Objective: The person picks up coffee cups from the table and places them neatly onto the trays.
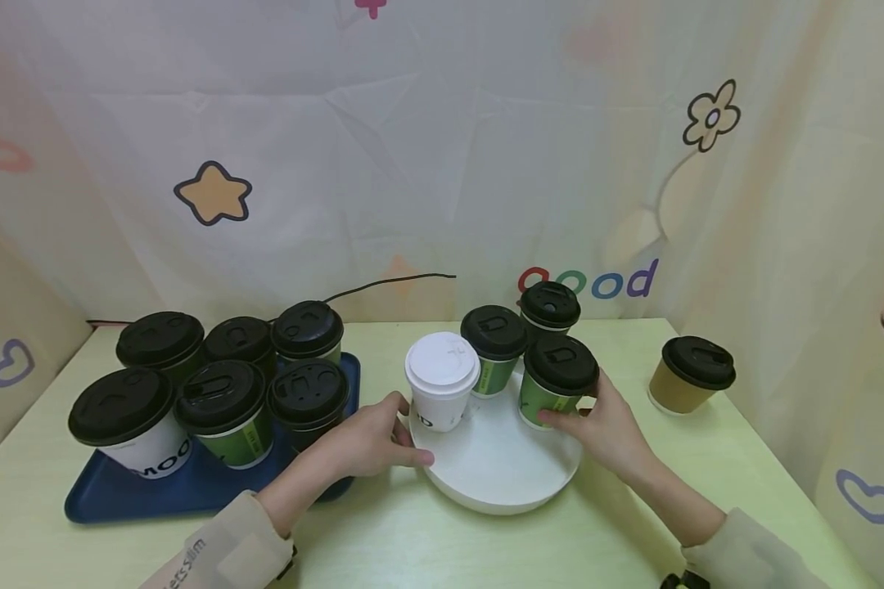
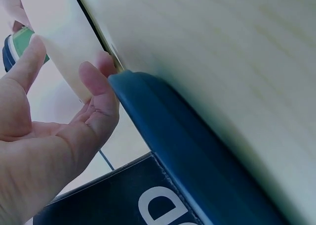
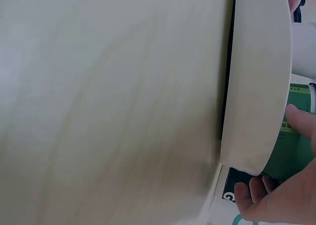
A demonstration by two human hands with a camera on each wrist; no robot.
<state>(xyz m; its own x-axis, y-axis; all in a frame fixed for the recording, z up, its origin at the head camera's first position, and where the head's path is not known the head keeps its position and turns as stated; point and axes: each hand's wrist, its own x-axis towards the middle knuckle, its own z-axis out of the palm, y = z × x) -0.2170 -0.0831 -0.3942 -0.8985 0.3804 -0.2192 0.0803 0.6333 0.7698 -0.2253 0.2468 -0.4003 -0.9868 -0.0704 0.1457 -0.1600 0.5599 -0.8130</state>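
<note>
My right hand (image 1: 600, 429) grips a green paper cup (image 1: 541, 399) with a black lid at the right side of a round white stand (image 1: 501, 478); the right wrist view shows the thumb against the green cup (image 3: 296, 151). My left hand (image 1: 372, 438) is at the stand's left edge, fingers loosely bent and thumb apart, beside a white cup (image 1: 440, 384) with a white lid. It holds nothing that I can see. On the stand behind these is another green cup (image 1: 493, 372). Farther back, a black-lidded cup (image 1: 550, 307) is partly hidden.
Left of the stand, a blue tray (image 1: 110, 503) carries several black-lidded cups, its right edge close to my left hand. A brown cup (image 1: 681, 384) with a black lid stands alone at the right of the table (image 1: 383, 544). A printed curtain (image 1: 412, 164) hangs behind.
</note>
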